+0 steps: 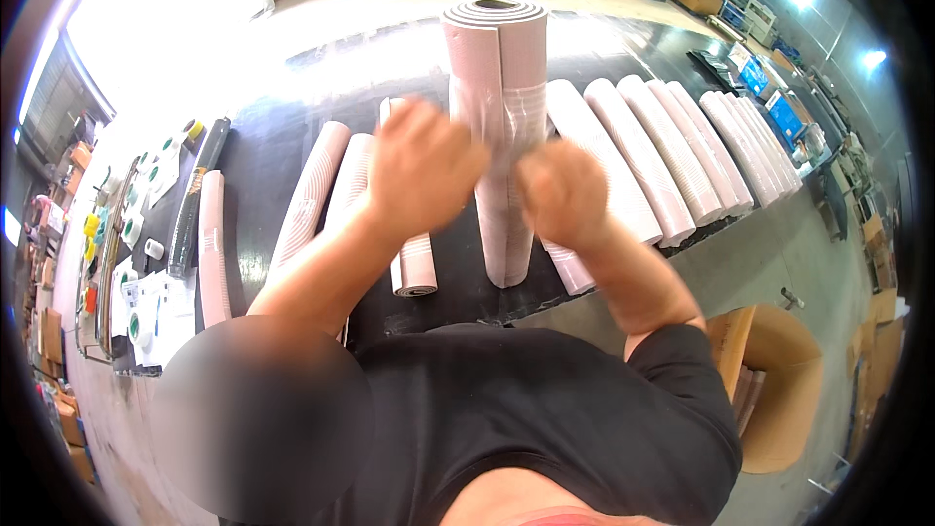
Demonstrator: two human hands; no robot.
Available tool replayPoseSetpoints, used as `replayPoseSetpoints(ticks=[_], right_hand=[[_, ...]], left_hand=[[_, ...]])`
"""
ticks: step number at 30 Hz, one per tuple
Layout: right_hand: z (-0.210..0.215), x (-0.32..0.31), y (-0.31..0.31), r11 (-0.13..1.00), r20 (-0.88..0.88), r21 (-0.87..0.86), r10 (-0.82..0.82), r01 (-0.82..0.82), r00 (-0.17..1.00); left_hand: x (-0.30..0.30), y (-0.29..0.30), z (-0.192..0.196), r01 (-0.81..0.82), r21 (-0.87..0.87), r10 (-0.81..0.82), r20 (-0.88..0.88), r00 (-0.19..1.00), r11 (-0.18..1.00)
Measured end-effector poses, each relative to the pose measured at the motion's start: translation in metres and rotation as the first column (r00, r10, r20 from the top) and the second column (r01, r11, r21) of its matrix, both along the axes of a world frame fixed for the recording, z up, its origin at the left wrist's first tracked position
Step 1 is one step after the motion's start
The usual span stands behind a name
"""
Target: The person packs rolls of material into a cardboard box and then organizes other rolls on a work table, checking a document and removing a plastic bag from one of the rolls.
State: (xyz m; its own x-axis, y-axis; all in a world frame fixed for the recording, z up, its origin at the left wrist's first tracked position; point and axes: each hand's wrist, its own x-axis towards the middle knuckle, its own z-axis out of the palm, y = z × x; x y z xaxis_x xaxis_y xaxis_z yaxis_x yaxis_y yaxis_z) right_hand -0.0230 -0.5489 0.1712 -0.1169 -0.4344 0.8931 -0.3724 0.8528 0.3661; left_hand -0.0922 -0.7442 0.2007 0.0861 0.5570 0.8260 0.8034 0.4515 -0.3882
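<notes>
A pink rolled foam mat (496,49) stands upright on the table, its spiral end with a hollow core facing up. Clear plastic film (516,122) wraps its lower part, wrinkled around the middle. My left hand (429,166) is closed at the roll's left side, fingers curled on the film. On the opposite side my right hand (562,192) is also closed on the film. Both hands are slightly blurred, and the exact grip points are partly hidden. Another pink roll (414,268) lies under my left wrist, partly covered by it.
More pink rolls lie on the black table (458,302): some at left (317,170), several in a row at right (653,146). A black wrapped roll (198,214) and papers (161,307) are at far left. An open cardboard box (784,390) holding rolls stands at lower right.
</notes>
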Motion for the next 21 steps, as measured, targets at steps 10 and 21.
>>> replayPoseSetpoints(ticks=[10, 21], right_hand=[[-0.247, 0.047, 0.002, 0.881, 0.732, -0.465, 0.328, 0.086, 0.597], [-0.199, 0.061, -0.011, 0.558, 0.575, -0.721, 0.813, 0.411, -0.093]], left_hand=[[0.0, -0.002, -0.211, 0.405, -0.291, -0.006, 0.806, 0.592, 0.867], [-0.019, -0.002, -0.187, 0.446, -0.323, 0.3, 0.946, 0.125, 0.835]])
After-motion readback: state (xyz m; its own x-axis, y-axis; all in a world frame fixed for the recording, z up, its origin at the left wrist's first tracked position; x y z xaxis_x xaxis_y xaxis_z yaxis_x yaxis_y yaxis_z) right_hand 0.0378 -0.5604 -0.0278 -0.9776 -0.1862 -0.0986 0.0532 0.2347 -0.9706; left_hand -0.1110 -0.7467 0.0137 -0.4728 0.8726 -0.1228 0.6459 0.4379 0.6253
